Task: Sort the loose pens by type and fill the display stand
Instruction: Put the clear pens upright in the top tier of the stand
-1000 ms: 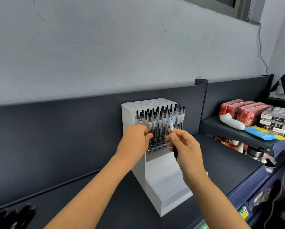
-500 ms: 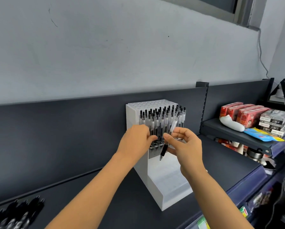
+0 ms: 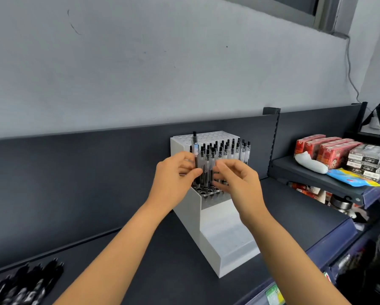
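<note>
Left hand (image 3: 176, 176): now pinches the clear pen (image 3: 195, 148) that my right hand (image 3: 239, 183) carried half a second ago. Pen upright, raised over the left rows of the display stand (image 3: 209, 225). My right hand: loosely curled, empty. Next, I judge: seat it in a free hole.

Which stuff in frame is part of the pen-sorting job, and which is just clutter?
Job:
display stand
pens standing in it
raised pen, pinched by left hand
right hand
loose black pens

Lying about:
red boxes
stacked dark boxes
white bundle
blue-yellow packet
</note>
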Tool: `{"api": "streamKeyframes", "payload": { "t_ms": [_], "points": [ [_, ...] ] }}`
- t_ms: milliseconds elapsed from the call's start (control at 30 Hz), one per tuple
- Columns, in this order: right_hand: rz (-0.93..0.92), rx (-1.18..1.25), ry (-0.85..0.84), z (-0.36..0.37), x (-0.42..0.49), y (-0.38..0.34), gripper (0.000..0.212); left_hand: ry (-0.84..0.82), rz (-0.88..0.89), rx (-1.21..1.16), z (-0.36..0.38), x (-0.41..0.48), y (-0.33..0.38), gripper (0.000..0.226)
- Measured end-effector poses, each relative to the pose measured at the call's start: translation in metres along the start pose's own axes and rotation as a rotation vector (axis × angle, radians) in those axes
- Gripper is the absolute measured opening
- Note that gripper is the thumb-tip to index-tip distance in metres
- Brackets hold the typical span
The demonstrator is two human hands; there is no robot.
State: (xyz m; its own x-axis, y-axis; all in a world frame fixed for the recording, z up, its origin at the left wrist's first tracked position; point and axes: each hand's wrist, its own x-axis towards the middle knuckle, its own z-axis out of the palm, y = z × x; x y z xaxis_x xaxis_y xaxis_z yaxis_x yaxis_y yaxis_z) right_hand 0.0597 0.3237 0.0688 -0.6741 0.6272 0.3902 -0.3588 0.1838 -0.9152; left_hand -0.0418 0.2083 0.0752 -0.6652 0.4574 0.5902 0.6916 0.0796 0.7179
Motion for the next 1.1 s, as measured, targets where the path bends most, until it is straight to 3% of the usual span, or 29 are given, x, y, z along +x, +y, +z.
{"api": "streamKeyframes", "payload": {
  "t_ms": [133, 300, 467, 700, 900, 1100],
  "points": [
    [-0.341, -0.773, -0.047, -0.015, -0.004, 0.024, 0.027, 0.097, -0.052, -0.033, 0.016, -0.002, -0.011, 0.019],
    [-0.334, -1.06, -0.156, -0.024, -0.013, 0.035, 0.042, 0.08, -0.038, 0.129, 0.017, 0.004, -0.01, 0.013],
    [-0.336, -1.187, -0.192, -0.026, -0.013, 0.036, 0.05, -0.06, -0.109, 0.316, 0.026, 0.0, -0.011, 0.019],
    [-0.346, -1.245, -0.202, -0.027, -0.016, 0.038, 0.052, 0.056, -0.14, 0.375, 0.036, -0.008, -0.012, 0.019],
    [-0.329, -1.235, -0.238, -0.029, -0.021, 0.039, 0.054, 0.168, -0.156, 0.288, 0.042, -0.023, -0.015, 0.019],
    [-0.354, -1.226, -0.291, -0.031, -0.026, 0.04, 0.054, 0.173, -0.133, 0.346, 0.041, -0.026, -0.012, 0.024]
  ]
}}
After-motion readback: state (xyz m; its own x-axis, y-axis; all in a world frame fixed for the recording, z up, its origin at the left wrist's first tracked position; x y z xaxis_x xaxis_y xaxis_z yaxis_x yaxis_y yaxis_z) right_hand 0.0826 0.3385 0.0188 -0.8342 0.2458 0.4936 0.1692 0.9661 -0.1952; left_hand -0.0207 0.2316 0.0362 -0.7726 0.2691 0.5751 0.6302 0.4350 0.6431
